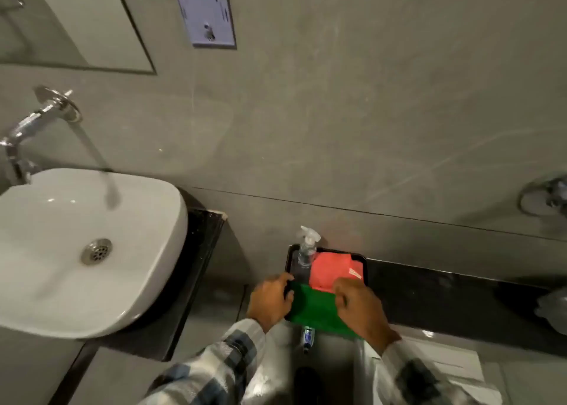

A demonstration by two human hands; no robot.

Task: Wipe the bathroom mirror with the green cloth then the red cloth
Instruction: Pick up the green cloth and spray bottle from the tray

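A folded green cloth lies at the near end of a black tray on a dark ledge. A folded red cloth lies behind it, beside a clear spray bottle. My left hand grips the tray's left edge by the green cloth. My right hand rests on the green cloth's right side, fingers curled at the seam between the two cloths. The mirror hangs at the upper left, above the basin.
A white basin sits at the left on a dark counter, and water runs from the chrome tap into it. A metal wall plate hangs at top centre. A chrome fitting is at the right. A white toilet cistern stands below the ledge.
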